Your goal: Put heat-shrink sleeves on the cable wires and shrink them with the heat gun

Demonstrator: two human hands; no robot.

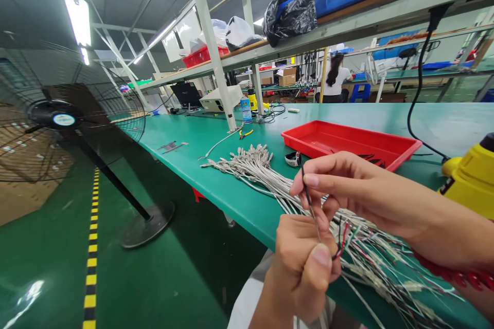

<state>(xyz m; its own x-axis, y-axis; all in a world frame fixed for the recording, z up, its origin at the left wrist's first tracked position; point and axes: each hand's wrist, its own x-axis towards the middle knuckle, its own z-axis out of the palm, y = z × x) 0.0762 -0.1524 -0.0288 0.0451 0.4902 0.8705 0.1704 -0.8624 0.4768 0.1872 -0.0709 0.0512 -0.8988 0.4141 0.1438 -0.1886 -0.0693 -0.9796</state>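
Observation:
My left hand (301,264) is closed in a fist, thumb on top, around a cable whose red and black wire ends (341,244) stick out beside the thumb. Above it, my right hand (358,190) pinches a thin black tube (305,187) between thumb and fingertips. From the tube's lower end a thin grey strand (317,227) runs down into my left fist. Whether the strand passes inside the tube is hard to see. Behind and under both hands lies a large bundle of grey cables (270,180), with connectors at the far end and coloured wires at the near end.
A red tray (347,140) holding black tube pieces stands behind my right hand, near a wristwatch (292,159). At the right is a yellow heat gun (473,180). Yellow-handled pliers (245,134) lie farther back. A standing fan (64,119) is left of the green table (185,149).

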